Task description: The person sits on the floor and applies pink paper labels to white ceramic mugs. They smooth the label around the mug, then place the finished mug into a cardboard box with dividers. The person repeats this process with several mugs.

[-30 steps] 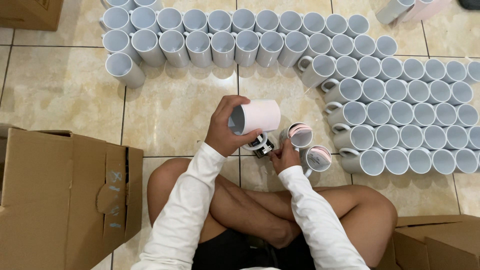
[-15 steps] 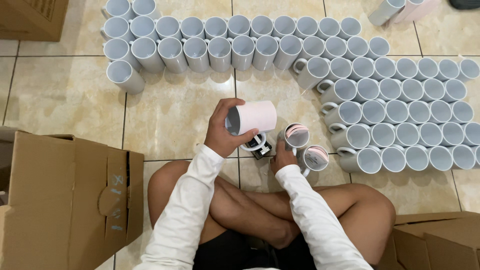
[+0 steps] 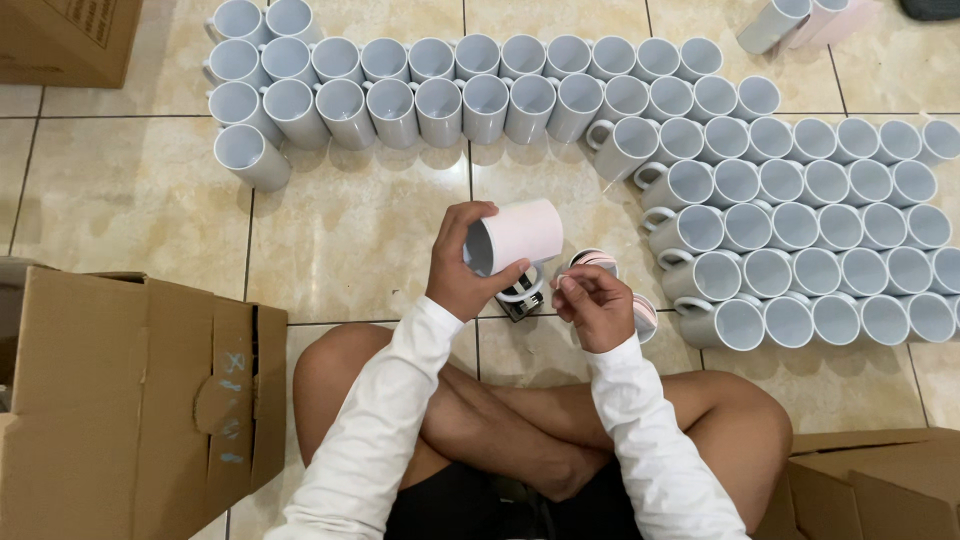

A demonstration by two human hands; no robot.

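Sideways, left hand [image 3: 462, 272] grips a white mug [image 3: 515, 236]; right hand [image 3: 592, 308] pinches something unclear

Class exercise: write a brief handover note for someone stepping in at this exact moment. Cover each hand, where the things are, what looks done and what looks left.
Left hand: holds a white mug on its side, above the floor.
Right hand: fingers pinched just right of the mug; what they hold is unclear.
A tape roll lies by the right hand.
Done: rows of white mugs stand on the tiled floor.
Left: the held mug is not yet in a row. An open cardboard box sits left.
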